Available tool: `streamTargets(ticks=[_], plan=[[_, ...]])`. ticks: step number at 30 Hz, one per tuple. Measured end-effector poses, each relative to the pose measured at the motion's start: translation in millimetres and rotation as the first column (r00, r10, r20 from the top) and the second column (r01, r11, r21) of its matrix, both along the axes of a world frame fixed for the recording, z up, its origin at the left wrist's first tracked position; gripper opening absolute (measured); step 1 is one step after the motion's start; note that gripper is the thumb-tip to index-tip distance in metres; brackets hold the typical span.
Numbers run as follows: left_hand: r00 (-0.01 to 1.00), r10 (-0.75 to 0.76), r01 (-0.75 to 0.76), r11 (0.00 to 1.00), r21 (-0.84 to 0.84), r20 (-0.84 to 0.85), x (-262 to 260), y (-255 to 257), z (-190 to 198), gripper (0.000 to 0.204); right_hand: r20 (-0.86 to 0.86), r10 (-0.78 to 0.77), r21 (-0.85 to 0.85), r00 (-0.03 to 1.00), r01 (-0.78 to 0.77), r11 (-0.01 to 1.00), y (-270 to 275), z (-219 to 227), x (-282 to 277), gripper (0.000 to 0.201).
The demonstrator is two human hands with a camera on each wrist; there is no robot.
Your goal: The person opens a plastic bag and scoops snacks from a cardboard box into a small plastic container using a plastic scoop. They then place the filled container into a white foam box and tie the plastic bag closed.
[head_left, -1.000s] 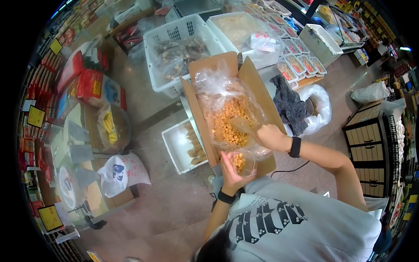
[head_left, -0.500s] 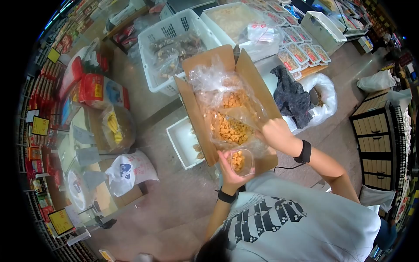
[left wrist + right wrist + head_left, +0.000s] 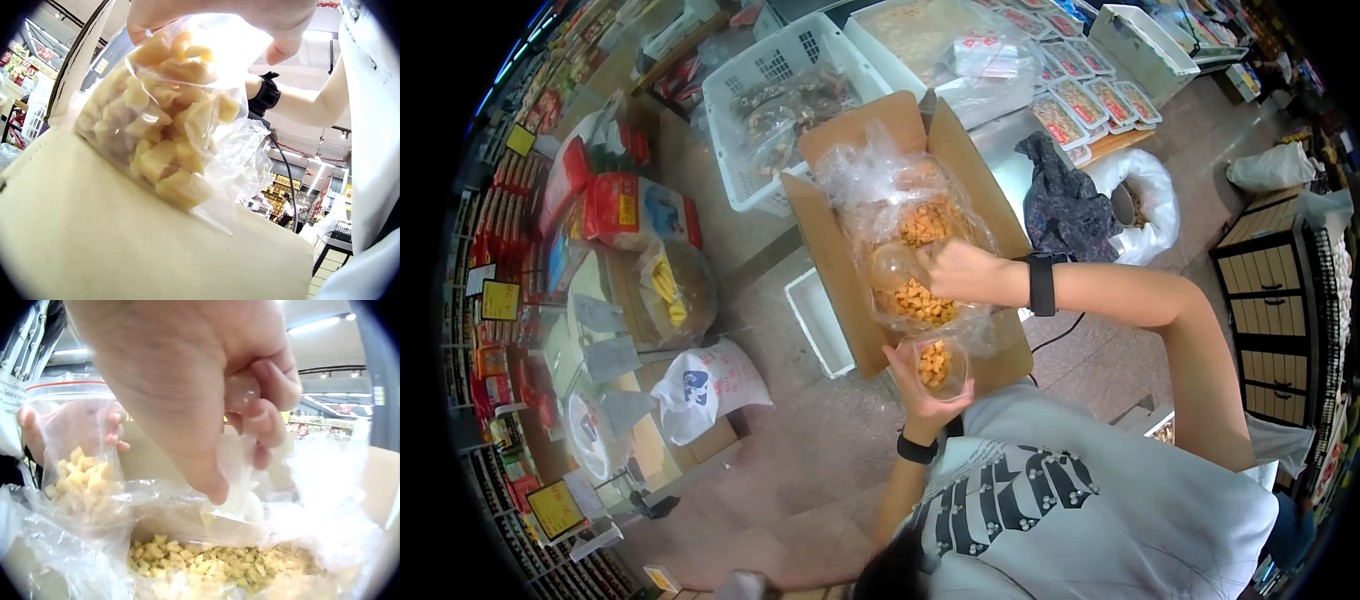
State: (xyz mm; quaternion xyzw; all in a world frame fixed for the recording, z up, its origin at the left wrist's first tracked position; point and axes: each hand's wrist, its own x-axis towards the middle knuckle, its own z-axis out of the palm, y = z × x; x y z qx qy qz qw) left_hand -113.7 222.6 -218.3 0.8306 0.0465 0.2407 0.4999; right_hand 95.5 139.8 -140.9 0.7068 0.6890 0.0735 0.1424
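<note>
A small bag (image 3: 78, 450), clear with a red line along its mouth, is standing at the near end of a cardboard box (image 3: 821, 265), with yellow pieces (image 3: 81, 478) filling its lower part. The left hand (image 3: 922, 402) is gripping it, thumb and fingers spreading round opposite sides. The right hand (image 3: 967, 272) is holding a clear scoop (image 3: 895, 266) in a narrow grip above a loose heap (image 3: 924, 303) of similar pieces inside the box; whether the scoop is carrying any cannot be told. A plastic liner (image 3: 860, 180) is crumpling around the heap and bunching up between it and the small bag. The box's long walls are rising on either side of the scoop, and its far flap (image 3: 865, 128) is standing up beyond; the upper opening is leaving room for the right arm, which is reaching across the right wall. Beyond the far flap, a white basket (image 3: 725, 150) is holding bagged dark goods; a dark bag (image 3: 1055, 205) and a white sack (image 3: 1165, 200) are lying to the right, and a white foam box (image 3: 818, 325) is sitting to the left, beside open floor (image 3: 810, 440). Counted, one small bag, one scoop, one cardboard box and one basket are showing; four packed trays (image 3: 1084, 103) are forming the nearest row, those behind overlapping too much to count.
</note>
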Motion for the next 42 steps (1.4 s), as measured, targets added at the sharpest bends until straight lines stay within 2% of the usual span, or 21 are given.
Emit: streamTargets(ticks=[2, 4, 5, 8, 9, 11, 14, 17, 19, 21, 26, 27, 30, 31, 33, 36, 37, 40, 42], plan=[[0.999, 0.036, -0.034, 0.997, 0.07, -0.029, -2.2, -1.5, 0.8, 0.125, 0.047, 0.062, 0.066, 0.997, -0.065, 0.996, -7.1, -7.4, 0.6, 0.022], [0.997, 0.056, -0.049, 0.99, 0.133, -0.045, -2.6, -1.8, -1.4, 0.126, 0.008, 0.1, 0.091, 0.995, -0.1, 0.991, -14.3, -9.0, 1.1, 0.013], [0.997, 0.049, -0.043, 0.993, 0.112, -0.054, -2.5, -2.0, -1.4, 0.126, -0.011, 0.12, 0.104, 0.993, -0.118, 0.988, -18.5, -7.6, 1.4, 0.01], [0.997, 0.04, -0.038, 0.999, 0.034, -0.068, -2.6, -0.8, -4.7, 0.127, -0.063, 0.056, -0.057, 0.996, -0.06, 0.997, -40.5, 13.0, 4.3, 0.011], [0.997, 0.043, -0.044, 0.999, -0.004, -0.067, -3.7, -1.1, -9.3, 0.128, -0.03, 0.014, -0.081, 0.999, -0.016, 0.997, -46.1, 25.3, 6.4, 0.016], [0.997, 0.045, -0.048, 0.998, -0.046, -0.062, -3.8, -1.8, -12.2, 0.129, 0.037, -0.07, -0.127, 0.997, 0.074, 0.989, -53.6, 48.0, 10.4, 0.039], [0.998, 0.029, -0.032, 0.999, -0.044, -0.05, -1.1, -0.9, -8.9, 0.128, -0.006, -0.13, -0.028, 0.991, 0.13, 0.991, -53.6, 56.1, 13.0, 0.038], [0.999, 0.013, -0.014, 1.0, -0.026, -0.036, 2.1, 0.0, -1.7, 0.125, -0.093, -0.068, 0.111, 0.993, 0.078, 0.991, -36.3, 37.3, 7.0, 0.011], [1.0, 0.005, -0.005, 1.0, -0.018, -0.03, 2.4, 0.7, -2.0, 0.126, -0.061, -0.01, 0.089, 0.998, 0.015, 0.996, -21.7, 14.7, 6.7, 0.012], [1.0, -0.001, 0.001, 1.0, -0.009, -0.029, 3.4, 1.2, -3.2, 0.126, -0.034, 0.031, 0.077, 0.999, -0.029, 0.997, -18.1, 11.1, 5.2, 0.01], [0.999, 0.006, -0.008, 0.998, -0.061, -0.04, 0.2, 4.4, -11.9, 0.132, -0.029, -0.13, -0.026, 0.991, 0.129, 0.991, -51.9, 66.3, 6.1, 0.005], [0.999, 0.001, -0.002, 0.999, -0.039, -0.035, 1.4, 4.8, -11.2, 0.132, -0.105, -0.179, 0.002, 0.978, 0.18, 0.984, -58.5, 68.0, 10.9, 0.004], [1.0, -0.015, 0.013, 0.998, -0.054, -0.026, 3.3, 5.0, -5.0, 0.13, -0.296, -0.414, -0.117, 0.861, 0.398, 0.91, -60.5, 59.0, 18.2, 0.01], [1.0, -0.019, 0.017, 0.997, -0.072, -0.023, 4.1, 4.9, -3.4, 0.13, -0.39, -0.499, -0.126, 0.774, 0.492, 0.862, -57.1, 51.9, 17.1, 0.013], [1.0, -0.019, 0.018, 0.999, -0.039, -0.017, 5.1, 6.9, -2.9, 0.13, -0.562, -0.62, -0.171, 0.547, 0.656, 0.735, -46.6, 28.0, 12.9, 0.018], [0.999, -0.029, 0.03, 0.999, -0.031, 0.02, 7.4, 8.5, -4.3, 0.13, -0.844, -0.518, -0.29, 0.136, 0.697, 0.656, -29.4, -3.7, 7.1, 0.027], [0.999, -0.031, 0.032, 0.999, -0.035, 0.035, 7.8, 8.6, -5.3, 0.13, -0.849, -0.528, -0.398, -0.017, 0.679, 0.617, -28.1, -5.7, 1.3, 0.029], [0.999, -0.045, 0.044, 0.994, -0.103, -0.006, 6.0, 7.9, -8.6, 0.129, -0.897, -0.44, -0.345, -0.05, 0.701, 0.624, -18.3, 4.6, -11.4, 0.031], [0.999, -0.048, 0.047, 0.997, -0.066, -0.01, 5.6, 8.1, -4.8, 0.129, -0.907, -0.421, -0.31, -0.026, 0.719, 0.622, -24.5, 7.8, -6.8, 0.03]])
